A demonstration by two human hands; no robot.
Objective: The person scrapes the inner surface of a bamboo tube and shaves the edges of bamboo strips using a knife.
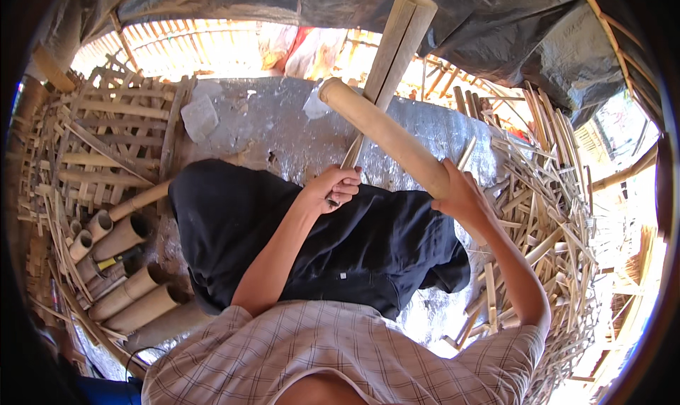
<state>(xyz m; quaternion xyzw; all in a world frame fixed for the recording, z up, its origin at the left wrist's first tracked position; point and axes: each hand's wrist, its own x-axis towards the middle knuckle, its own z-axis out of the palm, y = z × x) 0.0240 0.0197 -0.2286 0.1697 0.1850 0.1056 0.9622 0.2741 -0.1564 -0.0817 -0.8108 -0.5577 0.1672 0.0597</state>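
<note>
My left hand is closed around the lower part of a long split bamboo piece that stands upright in front of my lap. The piece rises toward the dark tarp overhead. My right hand grips the lower end of a thick round bamboo club, which slants up and left so that its far end crosses in front of the upright piece. Both hands sit just above my knees, which are covered by dark trousers.
Several short bamboo tube sections lie at my left on the ground. A heap of split bamboo strips fills the right side. Woven bamboo frames stand at the back left. Grey concrete floor lies ahead.
</note>
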